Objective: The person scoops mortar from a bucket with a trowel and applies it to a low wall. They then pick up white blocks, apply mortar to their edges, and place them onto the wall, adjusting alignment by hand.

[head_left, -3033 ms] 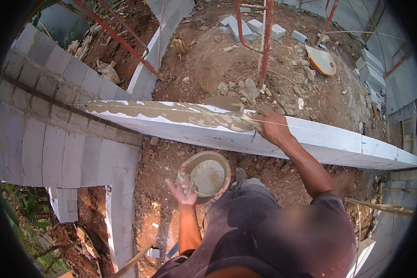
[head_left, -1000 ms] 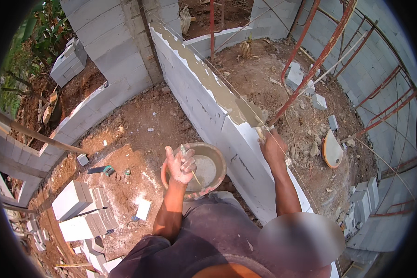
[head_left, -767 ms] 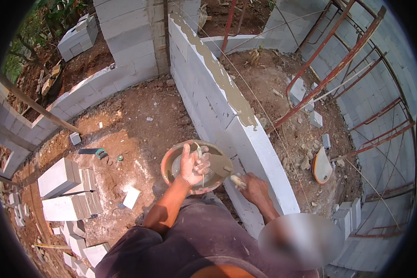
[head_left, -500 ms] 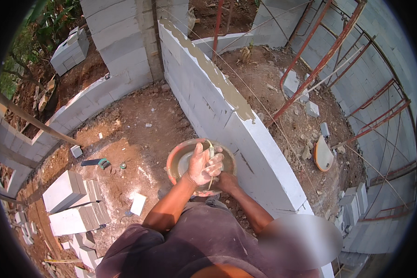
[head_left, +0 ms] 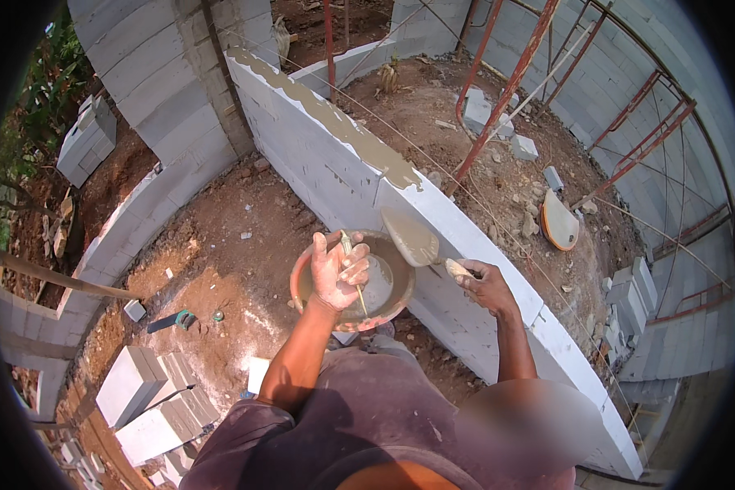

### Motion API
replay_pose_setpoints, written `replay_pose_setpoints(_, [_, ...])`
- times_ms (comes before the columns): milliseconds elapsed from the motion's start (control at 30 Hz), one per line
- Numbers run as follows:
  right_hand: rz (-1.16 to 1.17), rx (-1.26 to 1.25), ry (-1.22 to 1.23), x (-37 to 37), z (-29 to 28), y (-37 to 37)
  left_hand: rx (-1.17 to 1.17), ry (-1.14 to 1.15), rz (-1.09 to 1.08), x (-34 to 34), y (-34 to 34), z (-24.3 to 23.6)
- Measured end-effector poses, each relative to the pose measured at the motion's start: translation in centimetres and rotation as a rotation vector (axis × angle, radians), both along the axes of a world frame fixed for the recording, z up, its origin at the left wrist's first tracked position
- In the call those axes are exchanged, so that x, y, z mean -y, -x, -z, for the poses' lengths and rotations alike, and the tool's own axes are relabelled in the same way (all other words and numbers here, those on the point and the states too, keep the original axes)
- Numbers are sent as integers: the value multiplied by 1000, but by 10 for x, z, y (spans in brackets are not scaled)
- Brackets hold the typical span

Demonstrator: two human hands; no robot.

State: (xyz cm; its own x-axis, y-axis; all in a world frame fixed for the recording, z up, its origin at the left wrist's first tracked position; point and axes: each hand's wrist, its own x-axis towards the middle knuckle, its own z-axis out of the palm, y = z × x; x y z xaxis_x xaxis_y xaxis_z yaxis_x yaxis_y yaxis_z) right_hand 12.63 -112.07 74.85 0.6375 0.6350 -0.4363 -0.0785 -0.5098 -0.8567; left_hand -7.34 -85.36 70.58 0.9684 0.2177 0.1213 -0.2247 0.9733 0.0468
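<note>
Grey-white block walls [head_left: 159, 73] are enclosing a ground of reddish soil [head_left: 200, 216], and green plants [head_left: 37, 118] are growing at the far left. Near them, a stack of blocks [head_left: 88, 145] is standing outside the low wall, while a wooden pole [head_left: 57, 277] is slanting across below it. On the soil, a tool with a dark blade and a teal handle [head_left: 171, 322] is lying flat; nearer to the person, pale blocks [head_left: 131, 388] are resting in a loose pile.

Towards the middle, the left hand [head_left: 339, 271] is hovering above a round basin [head_left: 302, 278], with its palm upward. Its fingers are curling around a thin yellowish stick [head_left: 362, 300], whose exact kind I cannot tell. Over the right side of the basin, the trowel [head_left: 412, 239] is extending its grey-coated blade, and the right hand [head_left: 486, 287] is grasping the end of its pale handle. Beyond, mortar [head_left: 327, 110] is covering the top of a long white block wall [head_left: 302, 151] along its far part.

Further right, red scaffold frames [head_left: 510, 86] are standing, and an orange-rimmed white piece [head_left: 558, 222] is lying on the soil, carrying a dark mark too small for reading.
</note>
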Motion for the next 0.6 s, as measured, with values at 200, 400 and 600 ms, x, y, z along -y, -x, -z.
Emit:
replay_pose_setpoints(200, [32, 565, 59, -14, 11, -73, -104, -14, 3, 4, -2, 20])
replay_pose_setpoints(400, [-65, 838, 321, -13, 12, -72, -182, -25, -4, 0, 5, 49])
replay_pose_setpoints(600, [-9, 1088, 488, 54, 18, -37, -293, 22, -22, 9, 24, 76])
